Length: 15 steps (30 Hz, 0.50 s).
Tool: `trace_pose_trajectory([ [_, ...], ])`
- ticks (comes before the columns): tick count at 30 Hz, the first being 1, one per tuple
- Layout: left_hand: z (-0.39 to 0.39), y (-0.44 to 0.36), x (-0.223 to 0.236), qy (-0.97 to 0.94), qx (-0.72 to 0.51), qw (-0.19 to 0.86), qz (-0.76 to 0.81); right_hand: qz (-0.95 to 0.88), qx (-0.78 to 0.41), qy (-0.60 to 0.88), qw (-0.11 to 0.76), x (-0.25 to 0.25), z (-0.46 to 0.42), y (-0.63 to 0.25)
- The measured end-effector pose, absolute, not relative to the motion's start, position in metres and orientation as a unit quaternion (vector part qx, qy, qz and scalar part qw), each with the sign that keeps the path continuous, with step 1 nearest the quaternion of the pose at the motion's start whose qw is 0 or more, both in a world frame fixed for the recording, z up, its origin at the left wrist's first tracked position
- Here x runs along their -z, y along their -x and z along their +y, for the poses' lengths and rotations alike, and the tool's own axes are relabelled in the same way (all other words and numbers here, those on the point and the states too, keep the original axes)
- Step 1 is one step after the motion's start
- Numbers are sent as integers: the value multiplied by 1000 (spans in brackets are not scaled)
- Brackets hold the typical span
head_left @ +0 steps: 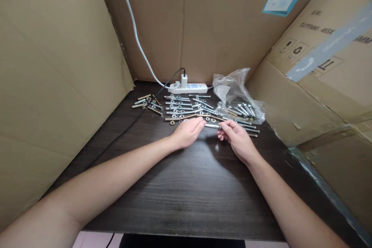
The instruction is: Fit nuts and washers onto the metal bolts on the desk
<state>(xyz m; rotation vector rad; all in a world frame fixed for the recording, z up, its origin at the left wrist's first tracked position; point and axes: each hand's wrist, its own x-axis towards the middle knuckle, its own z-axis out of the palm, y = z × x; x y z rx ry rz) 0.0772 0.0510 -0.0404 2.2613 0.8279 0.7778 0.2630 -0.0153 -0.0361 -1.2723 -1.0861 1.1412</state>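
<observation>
Between my two hands, just above the dark table, lies a silvery expansion bolt (212, 126), nearly level. My left hand (188, 131) is closed around its left end, with the fingertips hiding that end. At the other end, the thumb and fingers of my right hand (236, 135) pinch the bolt where a small nut or washer seems to sit; its exact shape is too small to tell. Right behind my hands, metal sleeves (178, 108), long bolts (203, 104), washers (213, 120) and nuts (172, 123) are laid out in rows.
A clear plastic bag (232, 89) with more bolts stands at the right rear. Loose sleeves (155, 111) form a pile at the left. Behind is a white power strip (188, 88) with a black cable (122, 133) running across the table (174, 197). Cardboard boxes (157, 27) wall three sides.
</observation>
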Motion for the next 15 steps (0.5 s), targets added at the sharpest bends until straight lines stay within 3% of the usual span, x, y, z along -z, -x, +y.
trace_pose_trajectory([
  [8,47,-76,36,-835,-307,343,302,-434,-471,543,543,35,-14,-264],
  [15,52,-77,40,-850,-309,303,301,-449,-466,537,541,35,-15,-264],
])
